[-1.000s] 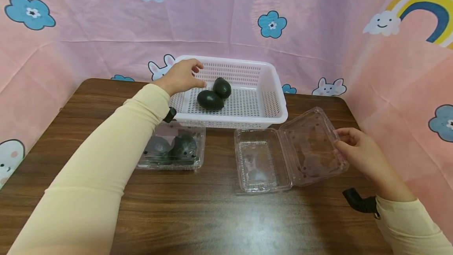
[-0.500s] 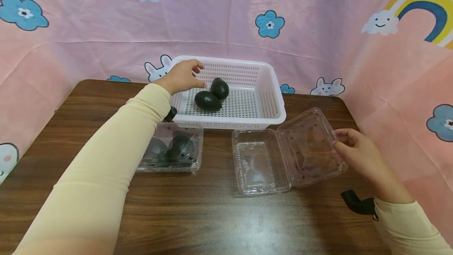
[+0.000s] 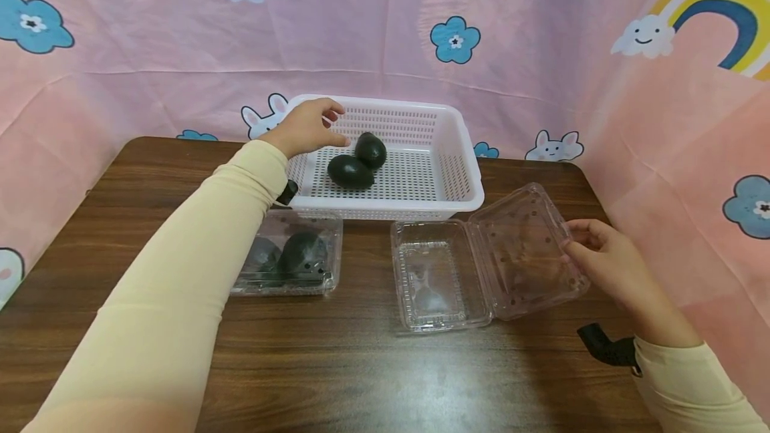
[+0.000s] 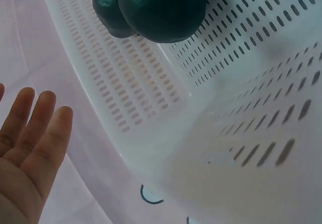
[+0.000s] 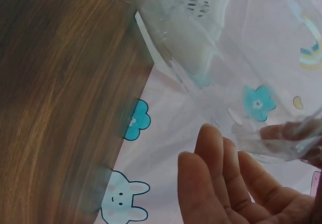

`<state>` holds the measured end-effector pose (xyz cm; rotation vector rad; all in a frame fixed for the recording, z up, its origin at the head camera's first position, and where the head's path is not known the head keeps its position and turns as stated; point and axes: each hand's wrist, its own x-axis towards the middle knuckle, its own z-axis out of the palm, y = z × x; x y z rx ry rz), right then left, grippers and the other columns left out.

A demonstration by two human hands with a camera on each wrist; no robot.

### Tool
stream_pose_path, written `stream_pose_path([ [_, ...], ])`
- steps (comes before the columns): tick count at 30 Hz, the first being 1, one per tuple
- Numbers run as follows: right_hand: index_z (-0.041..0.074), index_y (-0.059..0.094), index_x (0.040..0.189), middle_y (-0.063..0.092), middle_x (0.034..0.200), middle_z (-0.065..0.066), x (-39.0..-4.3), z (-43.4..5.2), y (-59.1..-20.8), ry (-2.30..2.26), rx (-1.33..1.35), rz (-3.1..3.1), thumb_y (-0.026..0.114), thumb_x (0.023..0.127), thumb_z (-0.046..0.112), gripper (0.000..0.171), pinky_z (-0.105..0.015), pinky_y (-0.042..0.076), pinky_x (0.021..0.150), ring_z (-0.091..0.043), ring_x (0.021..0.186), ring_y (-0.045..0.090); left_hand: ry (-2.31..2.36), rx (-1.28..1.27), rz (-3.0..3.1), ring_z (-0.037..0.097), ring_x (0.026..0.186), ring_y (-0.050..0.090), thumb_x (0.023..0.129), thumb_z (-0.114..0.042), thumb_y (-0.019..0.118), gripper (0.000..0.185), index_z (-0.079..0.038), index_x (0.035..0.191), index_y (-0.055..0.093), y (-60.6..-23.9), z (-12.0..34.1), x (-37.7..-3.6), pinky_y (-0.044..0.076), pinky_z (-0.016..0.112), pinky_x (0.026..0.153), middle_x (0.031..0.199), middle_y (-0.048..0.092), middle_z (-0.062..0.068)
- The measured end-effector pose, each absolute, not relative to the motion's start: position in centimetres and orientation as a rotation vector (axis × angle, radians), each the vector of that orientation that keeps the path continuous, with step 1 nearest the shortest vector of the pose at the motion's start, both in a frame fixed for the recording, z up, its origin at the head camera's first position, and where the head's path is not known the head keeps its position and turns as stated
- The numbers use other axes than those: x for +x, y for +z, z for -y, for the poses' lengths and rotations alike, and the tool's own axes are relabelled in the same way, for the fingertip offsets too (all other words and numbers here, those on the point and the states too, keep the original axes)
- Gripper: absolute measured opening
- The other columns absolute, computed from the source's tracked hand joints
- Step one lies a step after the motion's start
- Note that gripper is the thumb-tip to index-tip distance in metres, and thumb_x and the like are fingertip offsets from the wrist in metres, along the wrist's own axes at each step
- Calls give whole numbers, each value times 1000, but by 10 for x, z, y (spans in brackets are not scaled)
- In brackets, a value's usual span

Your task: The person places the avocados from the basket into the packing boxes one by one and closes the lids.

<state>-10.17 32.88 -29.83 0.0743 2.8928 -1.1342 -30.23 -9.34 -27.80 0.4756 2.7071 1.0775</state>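
Observation:
My left hand point(image 3: 309, 127) hovers open over the left end of a white perforated basket point(image 3: 448, 172), holding nothing. In the left wrist view its fingers point(image 4: 30, 148) are straight beside the basket wall point(image 4: 241, 133). Two dark avocados point(image 3: 350, 171) point(image 3: 370, 150) lie in the basket just right of that hand, and they also show in the wrist view point(image 4: 161, 7). An open, empty clear clamshell point(image 3: 439, 276) sits in front of the basket. My right hand point(image 3: 592, 256) pinches the right edge of its raised lid point(image 3: 526, 249), thumb above and fingers point(image 5: 226, 183) below the plastic point(image 5: 241, 58).
A closed clear clamshell point(image 3: 291, 260) with dark avocados inside sits front left of the basket, partly behind my left sleeve. The brown wooden table point(image 3: 361, 379) is ringed by a pink patterned cloth backdrop point(image 3: 541, 52). The table's right edge point(image 5: 143, 68) is close to my right hand.
Both hands stay almost where they were. The view has only drifted slightly, and nothing was picked up or let go.

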Motion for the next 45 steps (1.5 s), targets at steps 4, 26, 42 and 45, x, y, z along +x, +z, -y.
stream_pose_path([
  [4, -9, 47, 130, 63, 108, -24, -102, -330, -299, -1107, 84, -2904, 51, 99, 15, 40, -21, 50, 57, 4, 70, 60, 1138, 471, -2689, 37, 130, 41, 88, -18, 69, 63, -1, 142, 41, -282, 94, -305, 38, 48, 103, 139, 44, 22],
  [26, -9, 49, 128, 64, 106, -25, -103, -328, -301, -1099, 83, -2907, 53, 97, 13, 38, -22, 50, 58, 3, 69, 61, 1237, 413, -2652, 33, 128, 44, 86, -19, 71, 64, -2, 141, 43, -287, 95, -324, 39, 46, 103, 139, 46, 21],
  [42, -10, 48, 129, 64, 101, -16, -105, -331, -306, -1150, 139, -2854, 53, 97, 13, 39, -23, 52, 58, -1, 68, 62, 1163, 425, -2535, 35, 130, 40, 86, -20, 72, 73, -5, 147, 36, -298, 95, -333, 38, 48, 103, 143, 41, 21],
  [45, -9, 46, 131, 63, 98, -6, -105, -334, -309, -1198, 172, -2803, 53, 98, 14, 41, -24, 51, 58, -1, 70, 60, 1135, 443, -2526, 36, 131, 39, 85, -19, 72, 72, -4, 146, 37, -302, 94, -336, 38, 49, 103, 142, 41, 23],
])
